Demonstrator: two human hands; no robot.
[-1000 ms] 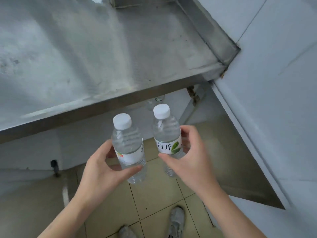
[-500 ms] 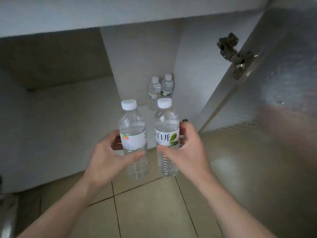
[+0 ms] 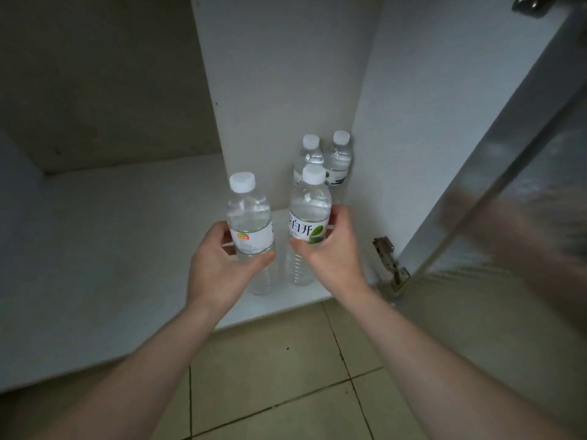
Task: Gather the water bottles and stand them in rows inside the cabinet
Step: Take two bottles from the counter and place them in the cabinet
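Clear ribbed plastic, white caps and paper labels mark two water bottles held upright, side by side, at frame centre over the front edge of the white cabinet floor (image 3: 111, 249). The left-hand bottle (image 3: 251, 230) is grasped around its label by the left hand (image 3: 222, 265); the right-hand bottle (image 3: 308, 223) is gripped likewise by the right hand (image 3: 333, 249). Two more bottles (image 3: 324, 160) are stood behind, against the back corner. Wide bare shelf lies open at left; a reflective door (image 3: 508, 217) bounds the right.
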